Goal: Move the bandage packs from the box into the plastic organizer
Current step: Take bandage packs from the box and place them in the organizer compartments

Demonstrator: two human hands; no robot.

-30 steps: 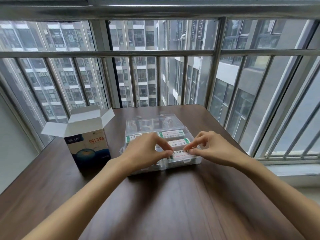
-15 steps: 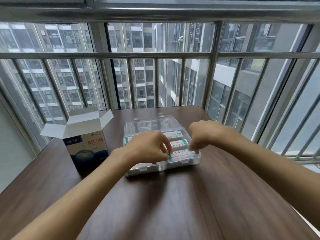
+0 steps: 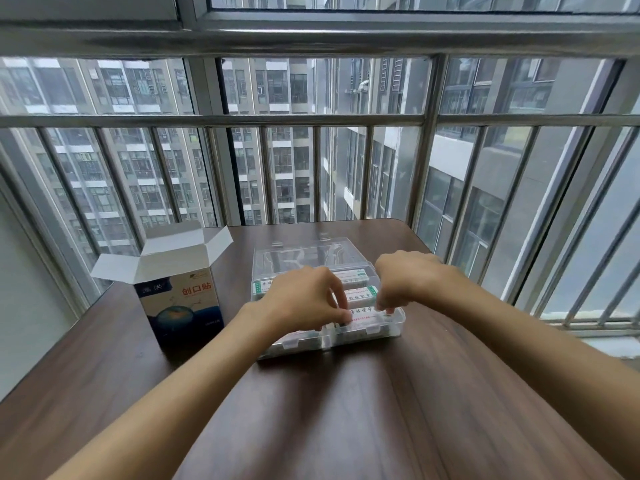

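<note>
Your left hand (image 3: 304, 299) and right hand (image 3: 403, 280) both sit over the near row of the plastic organizer (image 3: 394, 325), fingers curled down. Between them lies the nearest bandage pack (image 3: 363, 315), its long axis running left to right across the tray, one end under each hand. Your left fingertips pinch its left end. Your right fingertips touch down at its right end, though whether they grip it or only press, I cannot tell. Both hands are equally near, so the coming move looks like seating the pack flat in its compartment.

Two more packs (image 3: 360, 294) lie parallel just beyond, in the rows farther from you, and the clear lid (image 3: 304, 254) stands open at the far side. The box (image 3: 181, 299) stands upright to the left, well apart from the tray, flaps open; its inside is hidden. Everything rests on a dark wooden table (image 3: 381, 410) pushed up to a barred window (image 3: 429, 161) facing apartment blocks.
</note>
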